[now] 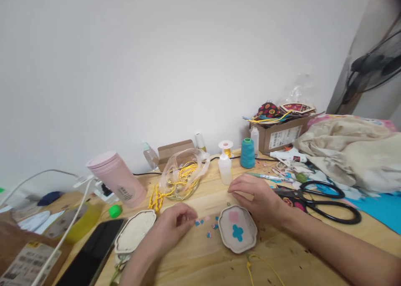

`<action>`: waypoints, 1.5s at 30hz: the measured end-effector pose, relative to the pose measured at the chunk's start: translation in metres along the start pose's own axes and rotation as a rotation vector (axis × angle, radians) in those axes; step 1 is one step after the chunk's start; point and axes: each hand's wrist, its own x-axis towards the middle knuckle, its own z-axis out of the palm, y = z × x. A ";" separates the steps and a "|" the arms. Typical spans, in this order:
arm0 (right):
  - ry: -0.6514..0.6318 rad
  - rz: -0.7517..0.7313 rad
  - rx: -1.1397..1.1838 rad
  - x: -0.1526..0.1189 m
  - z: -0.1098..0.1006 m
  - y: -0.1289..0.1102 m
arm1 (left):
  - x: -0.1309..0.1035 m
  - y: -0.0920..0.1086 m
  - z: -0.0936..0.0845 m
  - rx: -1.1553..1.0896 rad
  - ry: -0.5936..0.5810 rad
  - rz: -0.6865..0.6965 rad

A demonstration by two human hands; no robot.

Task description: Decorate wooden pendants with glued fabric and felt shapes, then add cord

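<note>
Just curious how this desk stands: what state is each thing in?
Frame: flat, pink piece and blue piece inside.
Left hand: fingers curled, grip unclear.
Right hand: fingers bent, near frame.
Scissors: lying flat, blades partly hidden.
Phone: screen dark.
Pink tumbler: lidded.
White bottle: upright.
Thread cone: upright, wound.
Cardboard box: open, filled.
Fan: spinning or not, unclear.

One left hand [180, 219] and one right hand [252, 193] make two. Between them, one scalloped panel [223, 236] bears two cut-outs: one blue [237, 233], one pink [233, 217]. At least two more panels [135, 232] are stacked at the near left. Far off there are two cardboard boxes [265, 139], at least three bottles [224, 171], one teal thread cone [247, 154] and one spool [226, 144]. Left: one pink tumbler [120, 181], one phone [90, 252], one green cap [115, 211]. Right: one pair of scissors [308, 202], one fan [372, 64].
</note>
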 end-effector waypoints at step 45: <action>-0.019 0.012 0.013 -0.002 0.002 0.002 | 0.004 -0.007 0.005 0.097 0.012 -0.018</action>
